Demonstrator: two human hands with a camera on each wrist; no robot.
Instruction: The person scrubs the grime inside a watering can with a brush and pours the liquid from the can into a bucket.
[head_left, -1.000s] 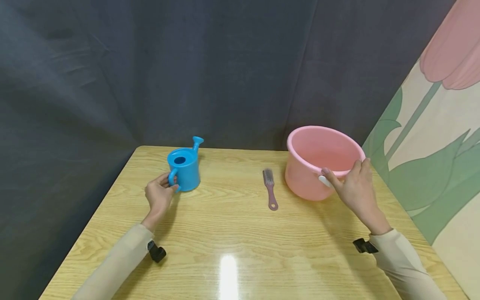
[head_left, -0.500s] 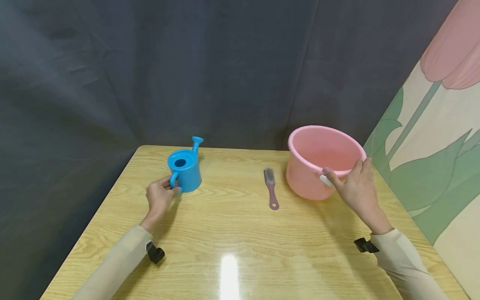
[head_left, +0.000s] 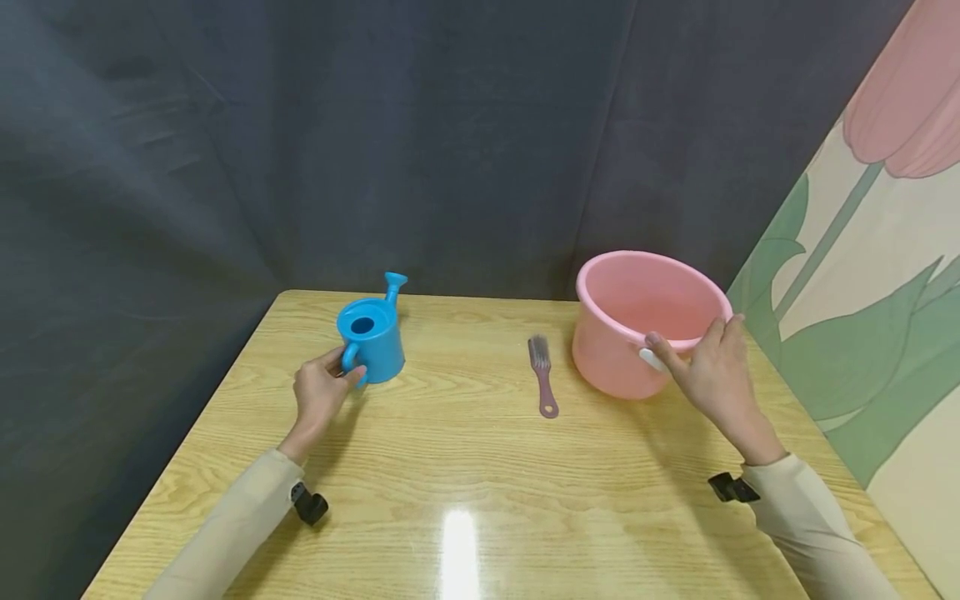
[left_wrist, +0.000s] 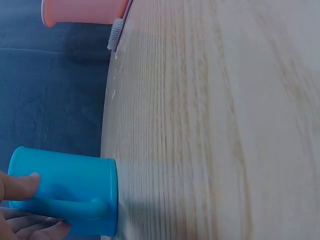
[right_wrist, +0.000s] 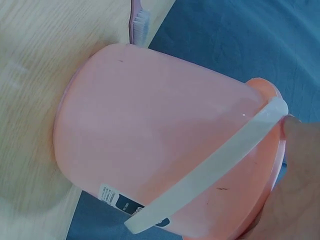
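A blue watering can (head_left: 377, 350) stands upright at the table's back left, its spout pointing away. My left hand (head_left: 319, 395) grips its handle, fingers behind it and thumb alongside. In the left wrist view, thumb and fingers lie on either side of the blue handle (left_wrist: 75, 208). Over on the right is a pink bucket (head_left: 617, 354), upright. My right hand (head_left: 716, 383) holds its near right rim, thumb and fingers spread apart along the edge; the fingertips are partly hidden. A white carrying handle (right_wrist: 210, 167) hangs down the bucket's side.
Between the can and the bucket lies a purple-handled brush (head_left: 543, 379), bristles toward the back. The wooden table (head_left: 375, 500) ends at a dark curtain (head_left: 450, 150). A wall painted with flowers (head_left: 885, 333) borders it on the right.
My left thumb has shifted up and in toward the watering can's handle. The can has barely moved. My right hand and the bucket stay where they were.
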